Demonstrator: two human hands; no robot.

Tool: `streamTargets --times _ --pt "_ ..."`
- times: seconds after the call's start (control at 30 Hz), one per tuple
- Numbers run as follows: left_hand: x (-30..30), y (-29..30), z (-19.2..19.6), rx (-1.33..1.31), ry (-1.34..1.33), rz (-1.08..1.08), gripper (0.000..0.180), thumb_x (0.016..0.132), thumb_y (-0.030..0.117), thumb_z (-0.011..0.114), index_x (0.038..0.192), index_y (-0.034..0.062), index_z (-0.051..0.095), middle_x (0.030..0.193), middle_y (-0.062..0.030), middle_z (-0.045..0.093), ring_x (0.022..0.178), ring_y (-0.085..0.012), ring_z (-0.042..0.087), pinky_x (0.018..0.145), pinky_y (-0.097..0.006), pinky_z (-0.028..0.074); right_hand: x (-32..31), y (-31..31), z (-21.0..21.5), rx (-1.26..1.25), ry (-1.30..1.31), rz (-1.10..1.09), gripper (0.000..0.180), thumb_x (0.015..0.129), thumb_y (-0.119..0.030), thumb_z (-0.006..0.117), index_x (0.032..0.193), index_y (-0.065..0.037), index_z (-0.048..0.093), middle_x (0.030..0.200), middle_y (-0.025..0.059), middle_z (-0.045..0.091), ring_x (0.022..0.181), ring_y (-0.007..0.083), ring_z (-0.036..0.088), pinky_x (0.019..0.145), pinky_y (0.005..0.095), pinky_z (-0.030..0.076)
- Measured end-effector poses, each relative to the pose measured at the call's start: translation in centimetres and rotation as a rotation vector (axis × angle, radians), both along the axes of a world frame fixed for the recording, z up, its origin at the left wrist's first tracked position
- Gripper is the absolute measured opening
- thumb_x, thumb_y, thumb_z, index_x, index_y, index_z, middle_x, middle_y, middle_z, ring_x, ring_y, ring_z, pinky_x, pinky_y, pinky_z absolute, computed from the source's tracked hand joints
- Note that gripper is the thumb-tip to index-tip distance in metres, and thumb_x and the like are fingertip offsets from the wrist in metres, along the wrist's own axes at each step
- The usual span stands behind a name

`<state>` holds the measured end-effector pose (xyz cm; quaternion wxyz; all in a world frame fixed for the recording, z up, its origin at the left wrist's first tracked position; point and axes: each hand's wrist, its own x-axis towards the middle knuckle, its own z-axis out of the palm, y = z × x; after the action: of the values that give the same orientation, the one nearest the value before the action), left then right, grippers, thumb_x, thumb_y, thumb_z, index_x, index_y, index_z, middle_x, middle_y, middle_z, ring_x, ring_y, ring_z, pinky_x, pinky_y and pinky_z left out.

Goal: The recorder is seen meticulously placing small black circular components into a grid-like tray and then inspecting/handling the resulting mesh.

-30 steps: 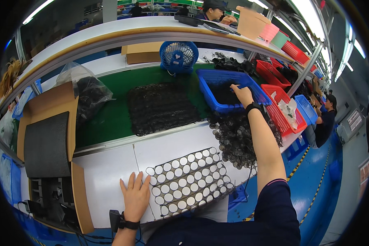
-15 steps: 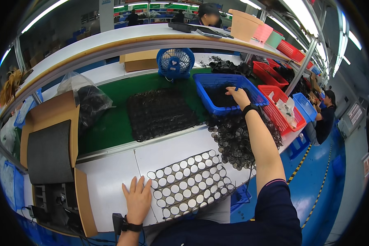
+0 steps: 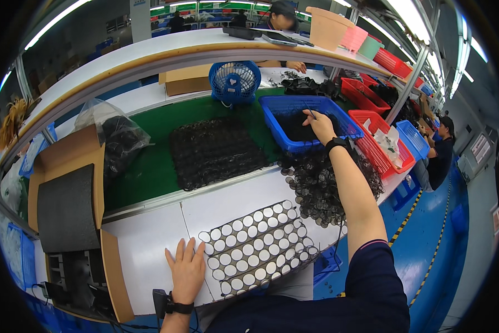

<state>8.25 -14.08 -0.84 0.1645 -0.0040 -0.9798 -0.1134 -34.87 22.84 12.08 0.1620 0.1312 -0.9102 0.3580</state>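
Observation:
My left hand (image 3: 186,275) lies flat on the white tabletop (image 3: 147,244) with its fingers spread. Its fingertips are beside a sheet of white discs (image 3: 252,244), set in rows with dark rims. My right hand (image 3: 318,126) reaches over the blue basket (image 3: 284,139) and pinches a thin blue tool (image 3: 310,110); its exact kind is too small to make out. Fine black pieces (image 3: 294,129) lie inside the basket, below the fingers. Under my right forearm spreads a heap of dark round rings (image 3: 318,191). A flat stack of black strips (image 3: 216,155) rests on the green surface.
A blue fan (image 3: 234,83) stands behind the stack. An open carton (image 3: 116,272) is at left, near a clear bag of black material (image 3: 119,133). Red baskets (image 3: 377,147) sit at right. An overhead shelf (image 3: 177,53) crosses in front; a co-worker's hand (image 3: 296,66) shows beneath it.
My right hand has shifted slightly left within the basket, and the blue tool now tilts differently. The co-worker's hand has appeared under the shelf. My left hand stays in place.

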Motion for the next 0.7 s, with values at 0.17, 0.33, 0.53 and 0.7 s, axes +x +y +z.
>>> streamTargets --times 0.17,0.33,0.53,0.7 --pt "-0.1 0.0 -0.1 -0.008 0.003 -0.010 0.039 0.092 0.012 0.066 0.130 0.0129 0.067 0.140 -0.0110 0.058 0.138 -0.0366 0.046 0.111 -0.075 0.025 -0.2 0.9 -0.6 0.054 0.080 0.078 0.039 0.098 -0.012 0.053 0.135 -0.013 0.066 0.111 0.0107 0.076 0.105 0.0322 0.071 0.095 0.0389 0.052" --pt "0.1 -0.3 0.2 -0.010 0.018 -0.056 0.038 0.092 0.015 0.067 0.130 0.0104 0.065 0.138 -0.0109 0.060 0.137 -0.0368 0.047 0.112 -0.070 0.028 0.5 1.1 -0.4 0.161 0.077 -0.010 0.036 0.099 -0.014 0.054 0.133 -0.011 0.066 0.111 0.0133 0.076 0.107 0.0349 0.070 0.095 0.0415 0.053" --pt "3.5 2.2 2.2 0.220 -0.069 -0.179 0.053 0.088 0.022 0.075 0.134 0.0021 0.059 0.135 -0.0143 0.060 0.128 -0.0374 0.052 0.109 -0.055 0.036 4.5 1.1 0.1 -0.044 0.255 0.026 0.030 0.101 -0.013 0.057 0.128 -0.006 0.066 0.108 0.0185 0.075 0.103 0.0350 0.072 0.088 0.0392 0.055" --pt "6.3 3.7 2.3 0.291 -0.121 -0.172 0.045 0.083 0.016 0.078 0.121 0.0012 0.060 0.117 -0.0156 0.059 0.110 -0.0371 0.055 0.094 -0.047 0.044 12.6 -1.2 -0.1 -0.103 0.096 0.100 0.026 0.107 -0.013 0.051 0.125 -0.003 0.067 0.078 0.0023 0.061 0.072 0.0109 0.057 0.070 0.0272 0.048"
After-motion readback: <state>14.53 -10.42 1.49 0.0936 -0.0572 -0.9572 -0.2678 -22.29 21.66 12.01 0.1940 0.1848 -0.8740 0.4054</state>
